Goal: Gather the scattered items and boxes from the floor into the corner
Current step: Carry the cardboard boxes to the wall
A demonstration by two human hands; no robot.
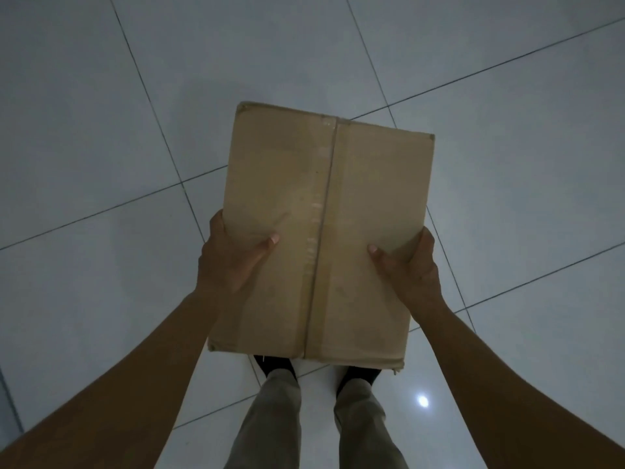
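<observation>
The taped cardboard box [321, 231] hangs above the tiled floor [101, 130], over my feet. It seems stiff, probably light. My left hand [230, 258] and right hand [412, 265] clasp its sides, thumbs on top; fingers underneath are hidden.

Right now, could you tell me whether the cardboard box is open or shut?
Shut: the top of the cardboard box lies flat, closed along a taped centre seam.

I hold the box [321, 231] above the floor [101, 130], in front of my legs. My left hand [233, 255] is at its left edge, my right hand [411, 265] at its right edge, thumbs on top.
</observation>
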